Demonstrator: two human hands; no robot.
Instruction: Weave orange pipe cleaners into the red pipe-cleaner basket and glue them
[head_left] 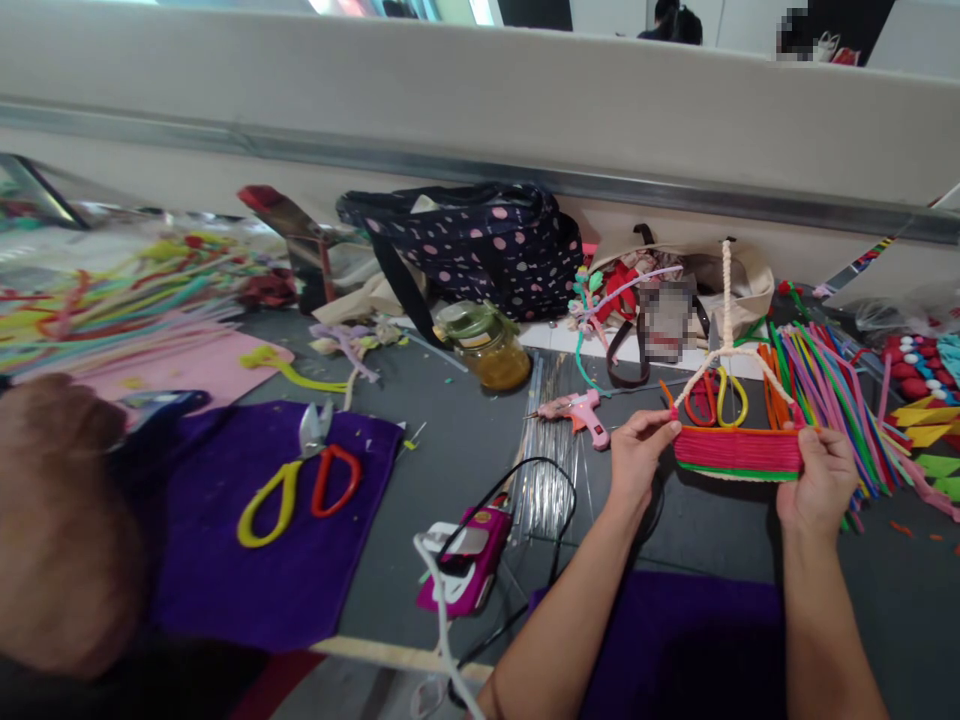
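Observation:
Both my hands hold a small hanging panel made of pink-red pipe cleaners laid side by side. It has an orange top edge, green and white lower rows, and a white twisted hanger rising above it. My left hand pinches its left upper corner. At the right end, my right hand grips it between thumb and fingers. The panel is held up over the grey table. Behind it lie scissors with red and yellow handles and a bundle of coloured pipe cleaners.
A pink glue gun, a jar and a magenta device with cables lie left of my arms. Further left, another person's blurred hand is near a purple cloth bearing scissors. A dotted bag stands behind.

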